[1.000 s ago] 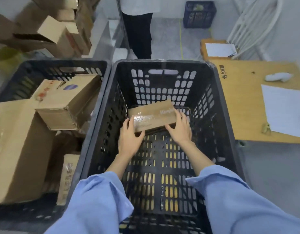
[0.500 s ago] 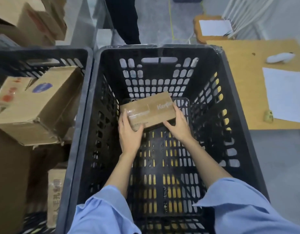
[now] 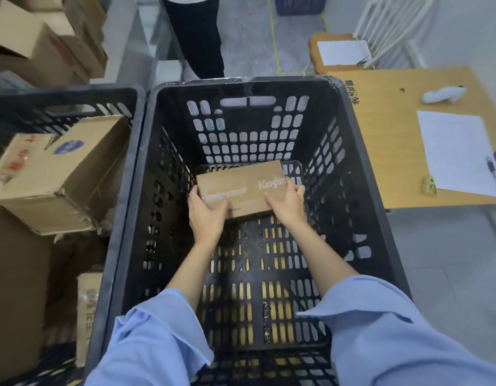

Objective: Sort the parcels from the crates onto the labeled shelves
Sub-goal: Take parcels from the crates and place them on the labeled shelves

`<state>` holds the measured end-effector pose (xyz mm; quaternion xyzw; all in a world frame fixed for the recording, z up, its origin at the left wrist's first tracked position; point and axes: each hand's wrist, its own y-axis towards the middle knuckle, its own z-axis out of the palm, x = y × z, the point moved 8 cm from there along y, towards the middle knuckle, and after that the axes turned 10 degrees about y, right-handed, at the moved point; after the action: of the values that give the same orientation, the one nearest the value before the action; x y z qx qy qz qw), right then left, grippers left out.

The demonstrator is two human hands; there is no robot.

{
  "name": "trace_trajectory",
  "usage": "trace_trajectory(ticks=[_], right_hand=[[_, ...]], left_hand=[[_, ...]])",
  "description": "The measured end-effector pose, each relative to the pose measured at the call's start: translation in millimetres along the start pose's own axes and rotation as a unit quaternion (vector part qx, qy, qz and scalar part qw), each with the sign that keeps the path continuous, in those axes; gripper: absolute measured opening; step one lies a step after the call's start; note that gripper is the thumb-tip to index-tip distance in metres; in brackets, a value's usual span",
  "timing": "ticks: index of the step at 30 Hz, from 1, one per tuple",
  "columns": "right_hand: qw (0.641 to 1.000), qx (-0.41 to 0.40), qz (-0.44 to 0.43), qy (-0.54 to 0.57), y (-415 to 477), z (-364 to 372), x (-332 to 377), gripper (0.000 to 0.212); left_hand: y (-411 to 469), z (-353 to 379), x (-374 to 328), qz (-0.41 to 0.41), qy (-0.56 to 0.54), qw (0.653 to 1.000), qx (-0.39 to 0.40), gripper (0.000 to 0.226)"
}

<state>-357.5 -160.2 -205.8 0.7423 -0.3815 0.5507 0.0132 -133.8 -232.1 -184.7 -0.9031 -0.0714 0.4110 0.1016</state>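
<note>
A small brown cardboard parcel [image 3: 241, 179] with white lettering lies at the far end of the deep black slotted crate [image 3: 350, 151]. My left hand [image 3: 206, 215] grips its near left corner, thumb on top. My right hand [image 3: 285, 201] grips its near right side, fingers curled over the top edge. Both blue-sleeved forearms reach down into the crate. No other parcel shows in this crate. A second black crate [image 3: 60, 103] on the left holds a large tilted cardboard box [image 3: 74, 174] and other boxes.
A wooden table [image 3: 391, 151] stands right of the crate with white paper [image 3: 458, 151], a pen and a small white object. A person's dark legs [image 3: 196, 37] stand beyond the crate. Stacked cartons [image 3: 46, 48] sit at far left; a white chair and stool at far right.
Both hands have shifted further onto the parcel, the right hand now curled over its right edge. The parcel has turned to lie more level.
</note>
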Motion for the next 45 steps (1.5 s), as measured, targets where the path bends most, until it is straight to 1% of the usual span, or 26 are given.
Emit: trace_trajectory(ticks=[3, 7, 11, 17, 23, 30, 36, 39, 41, 45], right_hand=[[0.999, -0.020, -0.033, 0.009, -8.2, -3.7, 19.9, 0.073], [0.997, -0.034, -0.068, 0.017, -20.6, -18.7, 45.4, 0.072], [0.994, -0.039, -0.103, 0.025, -37.4, -37.4, 68.8, 0.071], [0.987, -0.034, -0.159, 0.015, -66.2, -61.5, 113.4, 0.077], [0.976, 0.017, -0.214, 0.041, -104.5, -74.3, 161.8, 0.078], [0.941, 0.097, -0.317, 0.064, -173.2, -67.8, 214.2, 0.075], [0.896, 0.179, -0.401, 0.072, -243.1, -33.7, 247.3, 0.078], [0.873, 0.223, -0.429, 0.061, -275.5, -10.3, 251.6, 0.088], [0.857, 0.265, -0.439, 0.053, -302.5, 10.1, 252.2, 0.097], [0.817, 0.339, -0.466, 0.022, -361.9, 52.5, 251.4, 0.104]], left_hand=[[-6.5, -12.2, -9.6, 0.019, 0.009, 1.000, -0.010, 0.082], [-18.2, -31.0, -25.6, 0.044, 0.012, 0.999, -0.024, 0.089], [-36.8, -52.1, -47.4, 0.073, 0.006, 0.995, -0.064, 0.088], [-69.2, -96.8, -88.8, 0.112, -0.005, 0.987, -0.115, 0.085], [-113.3, -159.4, -123.9, 0.139, 0.000, 0.970, -0.202, 0.083], [-194.2, -236.5, -124.8, 0.157, -0.011, 0.945, -0.287, 0.084], [-275.5, -300.8, -96.2, 0.155, -0.006, 0.918, -0.366, 0.085], [-310.4, -325.3, -75.2, 0.140, 0.013, 0.904, -0.404, 0.086], [-340.2, -344.2, -58.2, 0.128, 0.029, 0.887, -0.443, 0.087], [-395.5, -376.0, -21.0, 0.097, 0.068, 0.857, -0.501, 0.091]])
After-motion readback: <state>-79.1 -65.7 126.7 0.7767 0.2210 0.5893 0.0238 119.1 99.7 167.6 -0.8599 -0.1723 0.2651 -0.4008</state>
